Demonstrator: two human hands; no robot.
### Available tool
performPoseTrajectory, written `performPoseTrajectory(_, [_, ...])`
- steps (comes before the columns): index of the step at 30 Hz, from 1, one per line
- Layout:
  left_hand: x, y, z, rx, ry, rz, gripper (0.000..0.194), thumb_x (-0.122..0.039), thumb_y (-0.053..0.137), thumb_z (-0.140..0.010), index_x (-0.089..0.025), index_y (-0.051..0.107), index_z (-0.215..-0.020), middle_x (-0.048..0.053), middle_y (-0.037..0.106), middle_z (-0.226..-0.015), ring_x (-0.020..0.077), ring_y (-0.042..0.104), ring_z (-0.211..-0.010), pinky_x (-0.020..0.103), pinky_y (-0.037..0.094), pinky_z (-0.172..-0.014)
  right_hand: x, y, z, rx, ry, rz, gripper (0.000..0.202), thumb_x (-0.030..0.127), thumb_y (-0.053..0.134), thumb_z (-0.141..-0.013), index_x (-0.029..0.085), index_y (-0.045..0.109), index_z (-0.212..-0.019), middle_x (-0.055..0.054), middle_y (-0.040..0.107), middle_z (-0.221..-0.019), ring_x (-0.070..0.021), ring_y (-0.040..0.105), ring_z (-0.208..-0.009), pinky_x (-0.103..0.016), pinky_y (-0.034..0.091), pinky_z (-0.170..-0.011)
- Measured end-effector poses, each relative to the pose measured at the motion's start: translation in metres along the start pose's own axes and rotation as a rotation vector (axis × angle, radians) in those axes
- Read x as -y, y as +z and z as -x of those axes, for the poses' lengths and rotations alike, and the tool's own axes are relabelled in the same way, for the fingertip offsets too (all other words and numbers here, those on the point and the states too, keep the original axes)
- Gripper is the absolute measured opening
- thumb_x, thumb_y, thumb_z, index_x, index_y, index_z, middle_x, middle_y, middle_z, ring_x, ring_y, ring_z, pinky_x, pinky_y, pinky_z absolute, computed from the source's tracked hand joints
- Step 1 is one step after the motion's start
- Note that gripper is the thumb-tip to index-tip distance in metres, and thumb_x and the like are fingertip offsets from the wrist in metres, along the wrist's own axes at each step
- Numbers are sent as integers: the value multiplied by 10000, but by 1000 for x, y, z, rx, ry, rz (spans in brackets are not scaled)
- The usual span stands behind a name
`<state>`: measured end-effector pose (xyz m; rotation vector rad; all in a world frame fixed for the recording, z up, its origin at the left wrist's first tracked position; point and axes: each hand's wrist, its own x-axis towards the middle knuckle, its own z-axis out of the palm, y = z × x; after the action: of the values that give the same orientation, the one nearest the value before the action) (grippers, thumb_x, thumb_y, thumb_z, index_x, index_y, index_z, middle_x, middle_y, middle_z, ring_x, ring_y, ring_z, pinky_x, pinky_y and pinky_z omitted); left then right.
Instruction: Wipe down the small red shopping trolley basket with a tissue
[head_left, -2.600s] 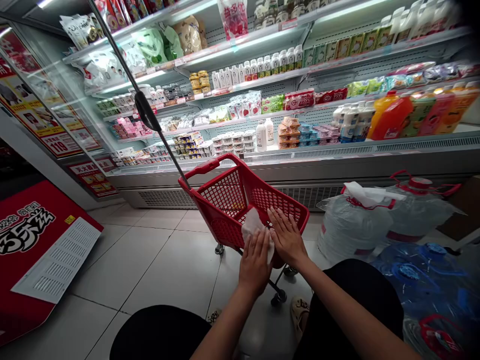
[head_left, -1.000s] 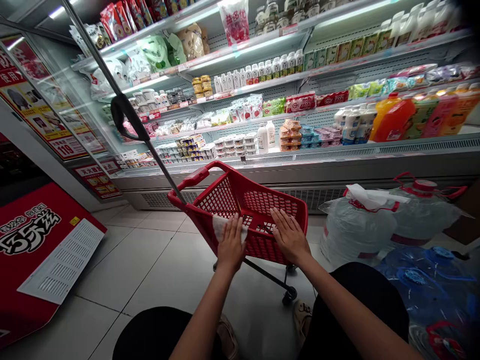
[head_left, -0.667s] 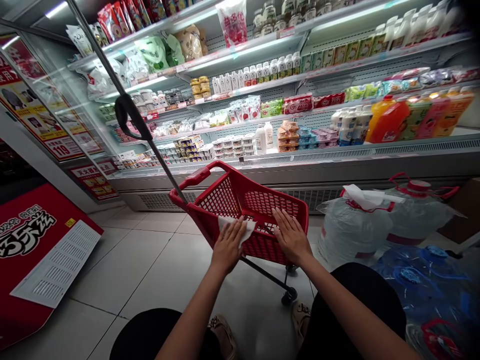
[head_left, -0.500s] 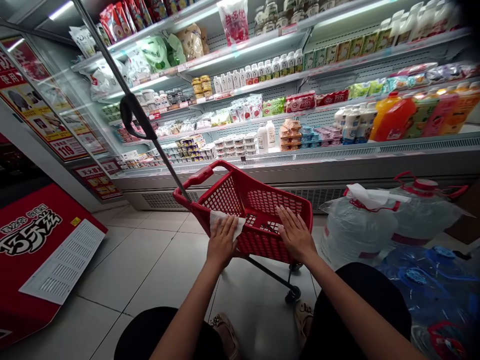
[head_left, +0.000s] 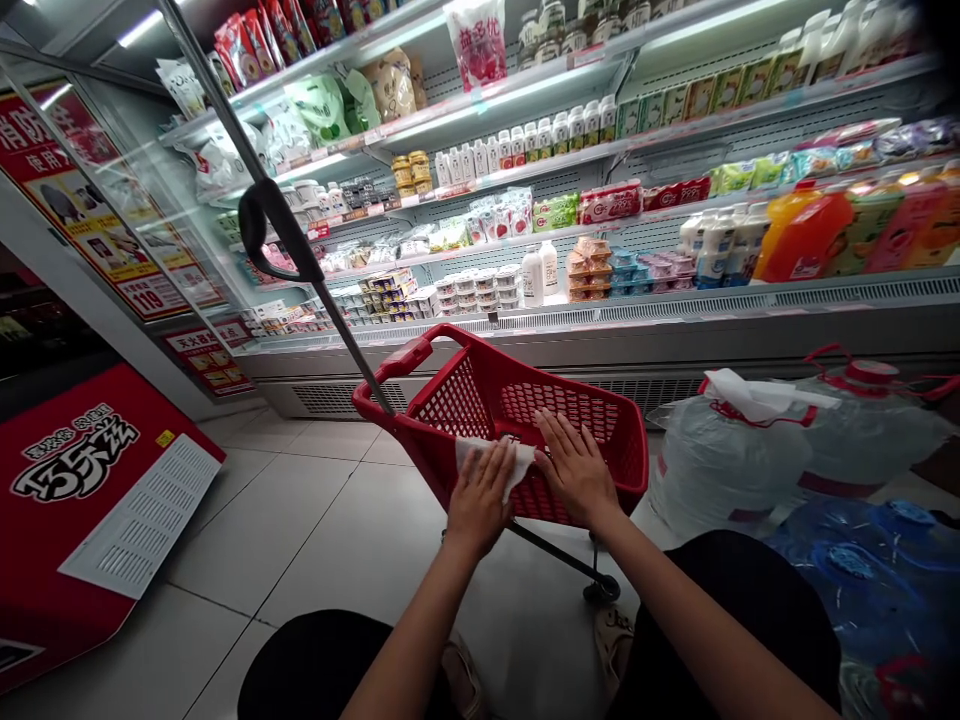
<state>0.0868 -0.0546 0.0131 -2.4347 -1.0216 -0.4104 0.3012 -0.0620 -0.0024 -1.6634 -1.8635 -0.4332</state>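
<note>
A red plastic basket cart (head_left: 435,400) with a long metal pole stands on the tiled floor before me. My left hand (head_left: 480,495) presses a white cloth (head_left: 519,466) against the basket's near rim, its fingers laid over the cloth. Just to the right, my right hand (head_left: 577,470) rests on the same rim with fingers stretched out and nothing in it. The tip of the cloth lies near the right thumb. No goods show in the part of the basket that I can see.
A refrigerated shelf (head_left: 555,318) with dairy and drinks runs behind the cart. Large clear water bottles (head_left: 739,465) and blue ones (head_left: 847,570) stand at the right. A red freezer (head_left: 112,500) is at the left. My knees flank the cart.
My left hand has slid right along the rim with the cloth, closer to my right hand. My right hand has shifted slightly left on the basket. The view has moved a little.
</note>
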Motion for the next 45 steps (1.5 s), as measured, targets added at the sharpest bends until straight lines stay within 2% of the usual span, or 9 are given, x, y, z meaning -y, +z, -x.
performPoseTrajectory(6, [71, -14, 10, -23, -207, -46, 719, -251, 421, -1000, -202, 182, -1676, 61, 293, -1709, 228, 268, -1585, 498, 53, -1333, -1, -2, 2, 26, -19, -26, 689, 487, 262, -1099, 322, -129, -1642, 5, 236, -1718, -231, 296, -1561, -510, 197, -1275])
performPoseTrajectory(10, [62, -9, 8, -30, -246, -46, 688, -266, 431, -1003, -151, 244, -1655, 80, 302, -1707, 246, 243, -1593, 499, 81, -1334, 2, -1, 0, 32, 3, -36, 682, 498, 246, -1103, 328, -143, -1637, 12, 241, -1717, -219, 302, -1558, -519, 198, -1273])
performPoseTrajectory(15, [53, -8, 7, 15, -71, -4, 665, -320, 419, -1029, -175, 253, -1657, 40, 296, -1710, 198, 231, -1595, 429, 67, -1338, 0, -4, 1, 46, -1, -37, 668, 497, 231, -1107, 322, -130, -1641, 2, 255, -1712, -214, 306, -1557, -503, 195, -1276])
performPoseTrajectory(22, [134, -31, 8, -43, -258, -72, 644, -263, 362, -1020, -202, 267, -1654, 56, 311, -1701, 217, 294, -1575, 488, -19, -1327, 3, -6, 1, 43, -26, -36, 673, 500, 251, -1105, 321, -102, -1650, -3, 250, -1714, -218, 305, -1558, -494, 194, -1276])
performPoseTrajectory(26, [117, -19, 4, -40, -360, -70, 645, -257, 376, -1010, -167, 291, -1642, 71, 332, -1695, 225, 263, -1586, 481, 9, -1332, 9, -4, 0, 59, -19, -49, 670, 518, 242, -1105, 329, -102, -1648, 2, 257, -1713, -209, 315, -1553, -503, 185, -1278])
performPoseTrajectory(31, [70, -6, 7, 28, -177, -22, 687, -283, 418, -1007, -171, 240, -1661, 31, 253, -1725, 215, 184, -1608, 441, 56, -1341, 8, -2, 1, 69, -2, -64, 672, 530, 237, -1101, 346, -121, -1638, 8, 269, -1709, -221, 332, -1546, -520, 214, -1267])
performPoseTrajectory(35, [88, -14, 10, 44, -134, -29, 694, -246, 383, -1011, -233, 188, -1677, -1, 269, -1716, 191, 232, -1595, 449, 41, -1341, 9, -3, 0, 71, -24, -81, 681, 525, 244, -1100, 340, -132, -1637, 1, 269, -1710, -230, 333, -1546, -526, 216, -1268])
performPoseTrajectory(40, [127, -15, 0, 41, -315, -10, 671, -220, 338, -1003, -210, 238, -1666, 16, 277, -1713, 212, 252, -1590, 486, 82, -1336, 21, -6, 0, 101, -88, -125, 679, 519, 244, -1104, 329, -120, -1645, 9, 240, -1717, -216, 296, -1562, -514, 192, -1282])
performPoseTrajectory(45, [120, 1, -14, 50, -379, 51, 637, -236, 377, -989, -165, 354, -1621, 59, 335, -1694, 247, 253, -1590, 517, 146, -1328, 13, -6, 3, 180, -153, -151, 672, 549, 243, -1099, 350, -80, -1654, 28, 228, -1717, -202, 280, -1568, -474, 235, -1276])
